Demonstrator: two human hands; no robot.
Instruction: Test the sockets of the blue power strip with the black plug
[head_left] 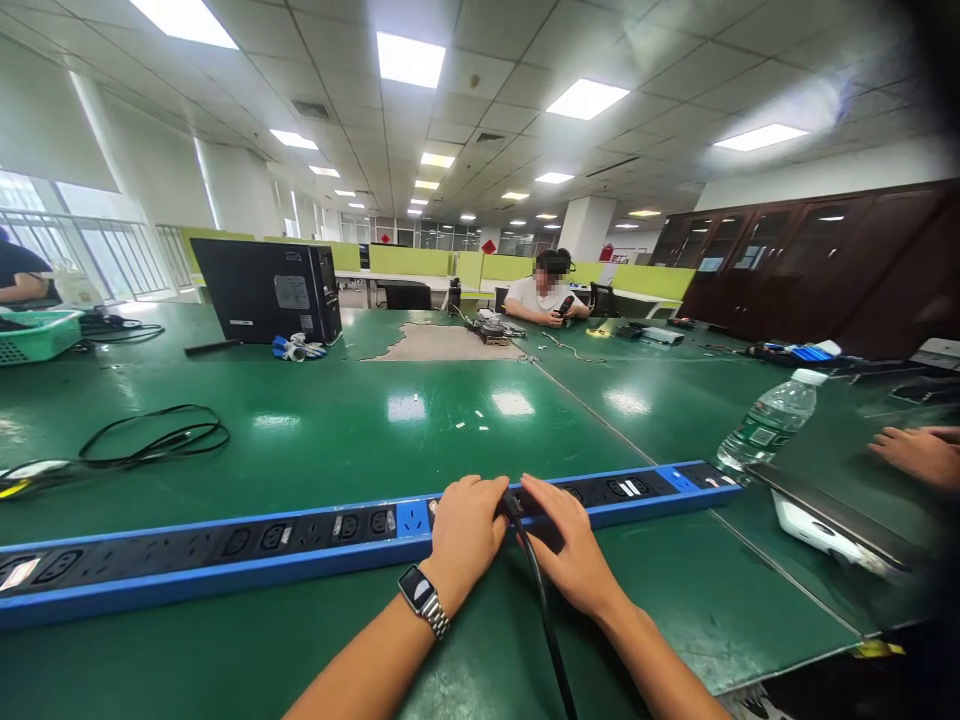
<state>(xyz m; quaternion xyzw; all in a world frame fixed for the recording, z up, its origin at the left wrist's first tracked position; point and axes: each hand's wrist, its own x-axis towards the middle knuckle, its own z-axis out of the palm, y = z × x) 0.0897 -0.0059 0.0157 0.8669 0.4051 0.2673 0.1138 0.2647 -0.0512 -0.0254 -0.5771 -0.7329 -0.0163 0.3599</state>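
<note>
A long blue and black power strip (247,545) lies across the green table (360,420) in front of me. My left hand (466,528) rests on the strip with its fingers curled over the top, a watch on the wrist. Beside it my right hand (566,545) lies on the strip, fingers closed around a black plug (514,503). The plug's black cable (544,610) runs back toward me between my forearms.
A water bottle (766,420) lies by the strip's right end. Another person's hand (916,455) rests at the right near a white device (821,535). A black cable loop (161,435) lies at left. A computer case (266,290) and a seated person (546,295) are farther back.
</note>
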